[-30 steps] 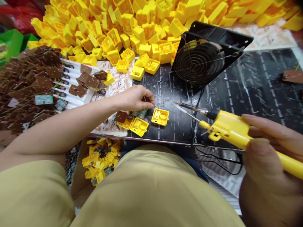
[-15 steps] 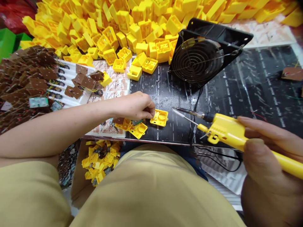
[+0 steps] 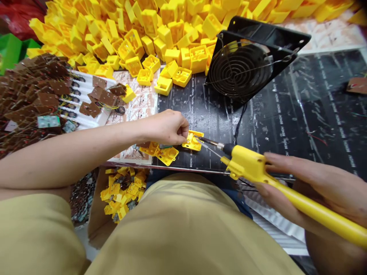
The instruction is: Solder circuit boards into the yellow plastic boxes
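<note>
My right hand (image 3: 309, 194) is wrapped round the yellow handle of a soldering gun (image 3: 249, 164) with a thin solder feed tube under its barrel. The gun's tip is at the inside of a small open yellow plastic casing (image 3: 195, 142) lying on the bench. My left hand (image 3: 172, 128) is closed in a pinch at that casing's left edge; what sits between the fingertips is hidden. Just below this hand lies another opened yellow casing (image 3: 168, 154), with a green circuit board (image 3: 164, 146) partly covered by the wrist.
A black fan (image 3: 241, 67) stands behind the casing on the black bench top (image 3: 286, 114). Yellow housings (image 3: 149, 23) are heaped along the back. Brown circuit boards (image 3: 31, 95) pile up at left, and a carton of yellow parts (image 3: 122, 194) sits below the bench edge.
My right hand has brought the soldering gun leftward, so its tip has come from beside the yellow casing to inside it. The left hand has stayed almost in place.
</note>
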{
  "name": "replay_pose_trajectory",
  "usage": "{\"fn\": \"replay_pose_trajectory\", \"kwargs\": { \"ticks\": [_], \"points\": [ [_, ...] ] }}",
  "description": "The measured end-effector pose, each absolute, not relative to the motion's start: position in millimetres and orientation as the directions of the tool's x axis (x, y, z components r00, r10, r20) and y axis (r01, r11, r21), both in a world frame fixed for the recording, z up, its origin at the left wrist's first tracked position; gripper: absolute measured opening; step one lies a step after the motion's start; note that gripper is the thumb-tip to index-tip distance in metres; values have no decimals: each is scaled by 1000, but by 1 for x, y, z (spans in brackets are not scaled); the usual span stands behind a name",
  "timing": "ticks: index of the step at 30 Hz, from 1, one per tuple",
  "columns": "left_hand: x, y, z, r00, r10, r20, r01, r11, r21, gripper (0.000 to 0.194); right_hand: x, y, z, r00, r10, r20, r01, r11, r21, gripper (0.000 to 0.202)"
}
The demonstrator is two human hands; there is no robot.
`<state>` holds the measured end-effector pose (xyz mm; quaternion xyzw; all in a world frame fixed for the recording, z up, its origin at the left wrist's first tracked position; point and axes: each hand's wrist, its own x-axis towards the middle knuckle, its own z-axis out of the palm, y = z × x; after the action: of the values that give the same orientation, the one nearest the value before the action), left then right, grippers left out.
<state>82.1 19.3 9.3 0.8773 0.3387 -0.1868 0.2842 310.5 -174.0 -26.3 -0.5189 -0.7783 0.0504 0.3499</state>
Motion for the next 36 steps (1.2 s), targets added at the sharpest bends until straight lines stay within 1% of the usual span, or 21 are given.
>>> {"fn": "replay_pose_trajectory", "kwargs": {
  "ticks": [2,6,8,10,12,16,19,23,27,29,31,32,33,34,36],
  "points": [
    [83,20,9,701,479,-529,697,-617,365,9,304,-168,-19,-312,805,504,705,552,-445,46],
    [83,22,6,734,456,-503,661,-650,375,8,292,-159,-8,-355,758,546,667,615,-420,17],
    [82,22,4,749,450,-487,645,-662,382,8,289,-157,-4,-390,731,560,669,643,-374,9],
    [82,23,2,753,450,-479,640,-668,379,9,290,-155,-1,-456,697,553,655,683,-322,7],
    [82,22,2,752,455,-478,642,-670,373,8,290,-154,1,-494,692,526,658,693,-293,8],
    [85,21,5,735,458,-499,654,-672,347,8,291,-155,3,-506,721,473,672,673,-307,12],
    [87,20,7,717,458,-526,666,-674,320,8,297,-155,3,-549,675,494,633,721,-283,7],
    [88,22,9,714,444,-541,659,-688,304,7,310,-157,-1,-496,700,514,678,682,-275,13],
    [89,22,11,707,431,-561,656,-697,291,9,317,-165,-8,-376,771,514,736,586,-340,18],
    [91,21,13,692,428,-581,664,-693,280,12,318,-168,-11,-366,783,503,737,574,-357,19],
    [92,21,14,694,420,-584,658,-700,279,13,320,-169,-15,-350,799,489,748,552,-368,14],
    [91,22,14,709,411,-573,645,-706,292,14,321,-168,-17,-329,814,479,757,530,-382,17],
    [88,24,13,731,398,-553,627,-713,315,14,323,-167,-19,-304,828,472,761,509,-402,23],
    [83,27,13,758,386,-526,606,-715,348,14,325,-167,-22,-283,838,466,762,492,-422,33],
    [69,34,13,807,383,-450,571,-701,427,17,329,-166,-29,-279,841,464,756,491,-434,60]
  ]
}}
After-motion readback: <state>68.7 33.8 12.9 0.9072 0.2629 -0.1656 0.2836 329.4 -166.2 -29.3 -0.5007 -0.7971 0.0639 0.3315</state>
